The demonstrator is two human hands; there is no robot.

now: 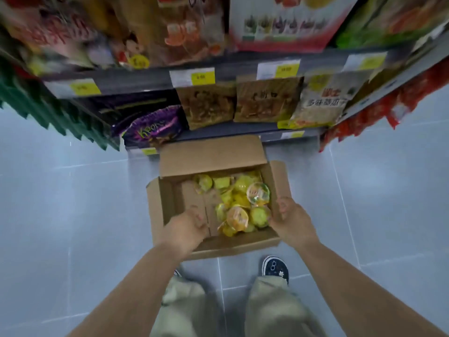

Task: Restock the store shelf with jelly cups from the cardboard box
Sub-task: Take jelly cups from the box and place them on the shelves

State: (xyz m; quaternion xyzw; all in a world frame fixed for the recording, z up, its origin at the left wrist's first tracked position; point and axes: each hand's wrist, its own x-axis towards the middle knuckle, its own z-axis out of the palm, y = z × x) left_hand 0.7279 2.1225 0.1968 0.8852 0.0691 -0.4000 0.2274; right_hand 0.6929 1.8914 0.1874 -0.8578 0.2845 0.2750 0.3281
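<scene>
You're at the pick-up step: left hand (187, 227) loose and empty over the cardboard box (209, 154), right hand (289, 217) at its right wall, grip unclear. Next, grasp jelly cups (237, 216).

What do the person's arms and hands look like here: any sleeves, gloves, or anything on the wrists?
Both forearms are bare as far as the frame shows, and no sleeve edge comes into view. The left hand and right hand wear no gloves. No watch, band or ring is visible, though the fingers are slightly blurred. Below are light khaki trousers and a dark shoe with white print.
</scene>
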